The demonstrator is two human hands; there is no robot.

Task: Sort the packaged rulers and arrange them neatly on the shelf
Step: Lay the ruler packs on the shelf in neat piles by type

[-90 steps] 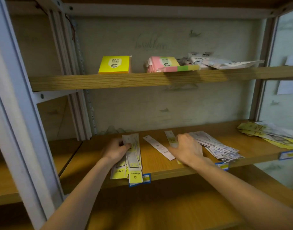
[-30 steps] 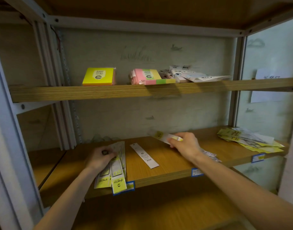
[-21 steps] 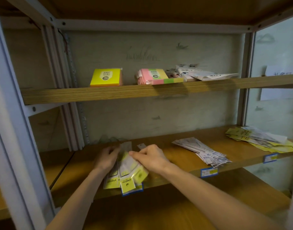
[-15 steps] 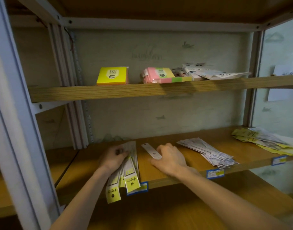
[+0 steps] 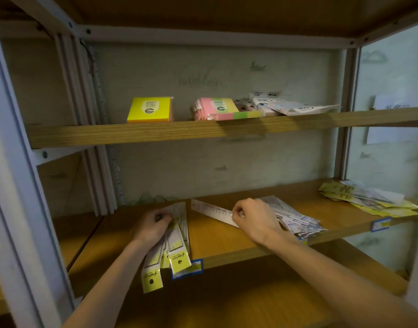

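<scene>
Pinching the near end of a single white packaged ruler (image 5: 211,211), the right hand (image 5: 255,218) is holding it with thumb and fingertips closed on the strip while the rest of the ruler is lying flat on the wooden shelf (image 5: 226,242), angling away toward the back left. The left hand (image 5: 153,227) is curling its fingers over the top of the sorted stack of yellow-tagged rulers (image 5: 174,242), pressing it against the board. That stack is fanning out, and its lower ends are hanging past the front edge of the shelf, one tag (image 5: 152,279) drooping lower than the others, just beside the blue-bordered price label (image 5: 187,268)

The likeliest trouble is coming from that overhang: if the left hand is easing its pressure while the right is carrying the white ruler across, the slick sleeves could be sliding off the edge and dropping to the lower shelf. A thin fingertip pinch on one end of a long flexible strip is also risky, since the far end may be dragging or swinging into the fanned stack and scattering it. The white ruler looks unlike the yellow-tagged ones, so adding it there may be mixing kinds; the loose pile of white packets (image 5: 295,217) touching the right wrist seems a closer match. Farther right, another yellow heap (image 5: 368,200) is lying untidily near the shelf's end
</scene>
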